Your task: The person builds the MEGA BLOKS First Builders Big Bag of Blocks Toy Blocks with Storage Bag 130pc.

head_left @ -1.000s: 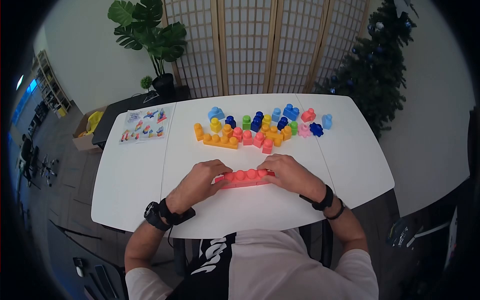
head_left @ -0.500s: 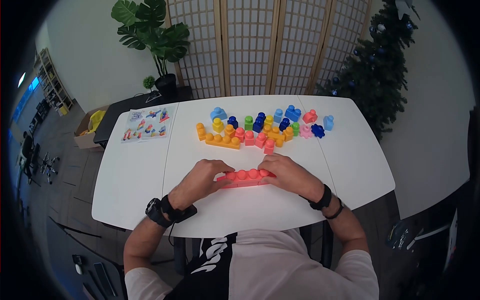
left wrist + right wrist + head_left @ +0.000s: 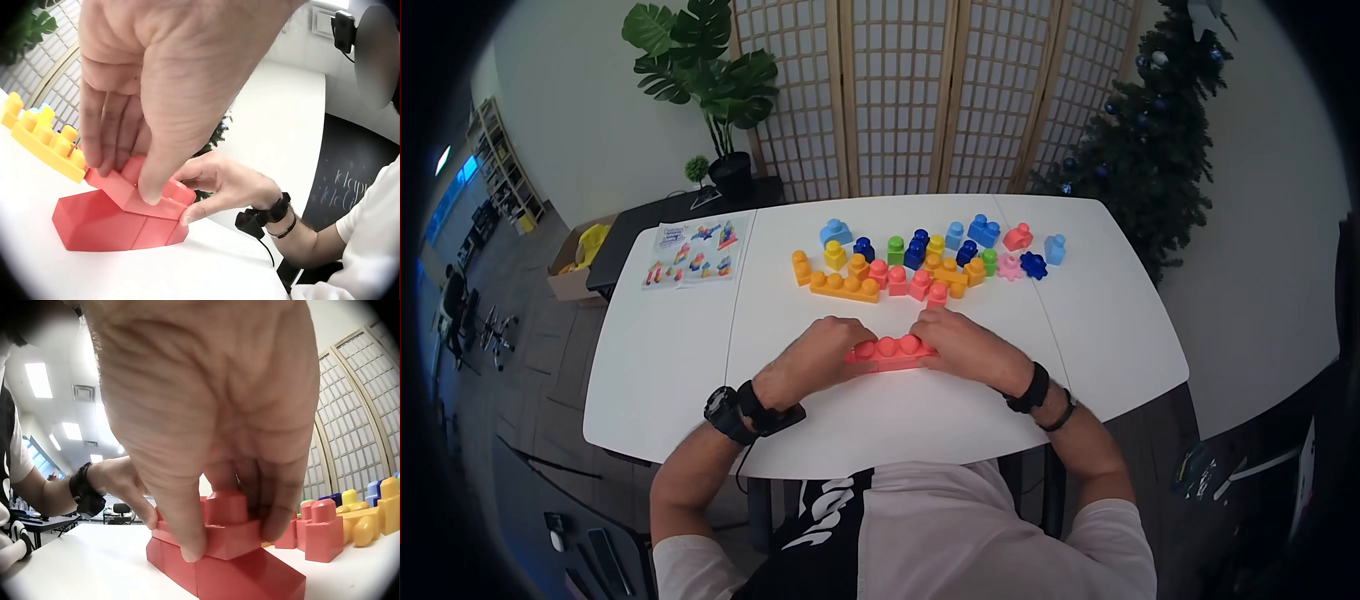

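White surface (image 3: 960,420) | left hand (image 3: 828,348) and right hand (image 3: 960,345): grip pinching opposite ends of the red bar (image 3: 888,353) | red base (image 3: 115,228): beneath, protruding at both ends | red bar: atop base; probably best centred, then pressed evenly

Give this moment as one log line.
left hand: grips long red studded block | right hand: grips same block | lower red blocks: beneath it, on white table | orange four-stud block: beyond hands
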The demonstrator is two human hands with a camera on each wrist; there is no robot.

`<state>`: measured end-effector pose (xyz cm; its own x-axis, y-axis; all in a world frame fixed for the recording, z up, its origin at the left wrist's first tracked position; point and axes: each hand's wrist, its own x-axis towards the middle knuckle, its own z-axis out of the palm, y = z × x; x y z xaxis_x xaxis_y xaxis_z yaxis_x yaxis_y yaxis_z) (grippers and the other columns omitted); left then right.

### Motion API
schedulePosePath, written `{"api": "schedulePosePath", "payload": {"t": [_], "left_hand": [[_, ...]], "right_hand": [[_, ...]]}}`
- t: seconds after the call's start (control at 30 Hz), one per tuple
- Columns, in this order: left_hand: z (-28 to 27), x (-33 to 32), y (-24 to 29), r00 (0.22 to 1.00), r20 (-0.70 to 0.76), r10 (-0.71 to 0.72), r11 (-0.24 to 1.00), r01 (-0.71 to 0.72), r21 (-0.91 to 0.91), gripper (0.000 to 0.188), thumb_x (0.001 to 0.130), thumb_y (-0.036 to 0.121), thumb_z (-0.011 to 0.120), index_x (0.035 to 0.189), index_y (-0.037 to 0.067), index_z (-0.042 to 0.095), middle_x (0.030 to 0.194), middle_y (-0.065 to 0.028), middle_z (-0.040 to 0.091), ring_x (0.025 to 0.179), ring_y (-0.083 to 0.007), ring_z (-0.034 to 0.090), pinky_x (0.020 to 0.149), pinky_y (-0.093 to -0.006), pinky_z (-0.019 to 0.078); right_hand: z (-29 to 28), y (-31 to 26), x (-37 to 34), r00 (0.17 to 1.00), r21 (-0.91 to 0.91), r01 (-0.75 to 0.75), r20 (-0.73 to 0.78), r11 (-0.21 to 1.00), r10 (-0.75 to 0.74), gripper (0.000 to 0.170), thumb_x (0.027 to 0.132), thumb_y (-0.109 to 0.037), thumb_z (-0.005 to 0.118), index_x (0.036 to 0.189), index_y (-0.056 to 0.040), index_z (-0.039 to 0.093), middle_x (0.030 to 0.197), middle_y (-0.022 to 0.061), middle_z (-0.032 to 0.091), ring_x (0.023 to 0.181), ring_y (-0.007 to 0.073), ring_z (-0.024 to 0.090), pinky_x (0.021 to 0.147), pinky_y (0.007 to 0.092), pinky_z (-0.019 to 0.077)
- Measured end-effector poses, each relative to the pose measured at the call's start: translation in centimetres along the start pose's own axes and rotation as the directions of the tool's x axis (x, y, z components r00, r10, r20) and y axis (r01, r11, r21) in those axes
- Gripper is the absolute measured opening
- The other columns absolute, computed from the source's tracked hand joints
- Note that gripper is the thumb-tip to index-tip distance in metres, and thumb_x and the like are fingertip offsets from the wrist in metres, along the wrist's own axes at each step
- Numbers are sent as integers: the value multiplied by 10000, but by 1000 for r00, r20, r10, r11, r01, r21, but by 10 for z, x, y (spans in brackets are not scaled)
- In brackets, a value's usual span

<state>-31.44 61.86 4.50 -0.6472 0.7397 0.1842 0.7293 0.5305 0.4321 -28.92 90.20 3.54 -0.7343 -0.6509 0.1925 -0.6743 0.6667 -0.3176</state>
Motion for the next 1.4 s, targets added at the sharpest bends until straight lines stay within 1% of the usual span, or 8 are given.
{"api": "schedulePosePath", "payload": {"t": [0.57, 0.67, 0.73, 0.8, 0.87, 1.03, 1.17, 1.4], "left_hand": [[5, 9, -9, 997, 79, 25, 995, -33, 95, 433, 880, 306, 891, 1168, 3, 775, 1064, -180, 795, 977, -355, 756, 858, -429, 607], [-14, 11, -12, 994, 100, -35, 995, 43, -87, 465, 933, 360, 867, 1220, 11, 755, 1105, -159, 792, 968, -313, 759, 823, -427, 616], [-19, 16, -28, 984, -72, -160, 977, 147, -154, 481, 985, 383, 830, 1279, 15, 729, 1155, -152, 777, 957, -282, 755, 793, -429, 623], [-11, 19, -66, 976, -160, -148, 987, 136, -83, 419, 999, 294, 804, 1297, 12, 716, 1224, -152, 744, 1034, -299, 732, 858, -421, 616], [-6, 21, -94, 942, -334, -14, 924, 140, 357, 345, 999, 183, 772, 1289, 4, 716, 1254, -143, 720, 1129, -315, 693, 938, -411, 595], [-5, 19, -100, 975, -185, -125, 939, 176, 296, 312, 975, 95, 775, 1278, 33, 739, 1235, -135, 719, 1132, -323, 684, 989, -409, 582], [-7, 12, -75, 989, 42, -144, 982, 148, -115, 345, 953, 95, 815, 1290, 40, 760, 1199, -125, 753, 1029, -262, 743, 917, -368, 628], [-1, 8, -62, 972, 232, -34, 905, 129, -405, 514, 909, 88, 844, 1400, 28, 702, 1279, -151, 739, 1107, -255, 755, 1011, -359, 631]], "right_hand": [[8, 10, 4, 989, 37, -80, 124, 996, 75, 385, 887, -198, 812, 1182, 22, 700, 1187, 172, 690, 1195, 355, 655, 1058, 430, 532], [9, 12, -1, 993, 58, -81, 88, 995, 75, 417, 885, -219, 824, 1204, 22, 703, 1200, 174, 691, 1209, 355, 654, 1063, 427, 532], [7, 12, -1, 992, 45, -81, 97, 996, 77, 418, 888, -220, 826, 1208, 21, 705, 1200, 174, 692, 1205, 356, 656, 1063, 430, 532], [8, 12, -1, 991, 34, -82, 108, 996, 78, 419, 892, -222, 828, 1212, 19, 706, 1200, 175, 692, 1202, 357, 657, 1063, 434, 532], [8, 13, -1, 992, 29, -83, 101, 996, 80, 435, 890, -240, 848, 1213, 16, 710, 1194, 169, 694, 1198, 359, 653, 1064, 439, 531], [-2, 9, -12, 993, 107, -97, 83, 989, 89, 641, 869, -273, 889, 1387, 10, 640, 1335, 191, 667, 1282, 361, 637, 1108, 434, 522], [-2, 12, -25, 990, 149, -93, -88, 985, 107, 833, 854, -274, 911, 1541, 4, 531, 1470, 211, 610, 1333, 365, 629, 1120, 428, 531], [7, 29, -22, 995, 244, -100, 18, 965, 99, 750, 830, -225, 893, 1456, 42, 577, 1367, 216, 631, 1265, 383, 648, 1072, 435, 549]]}}
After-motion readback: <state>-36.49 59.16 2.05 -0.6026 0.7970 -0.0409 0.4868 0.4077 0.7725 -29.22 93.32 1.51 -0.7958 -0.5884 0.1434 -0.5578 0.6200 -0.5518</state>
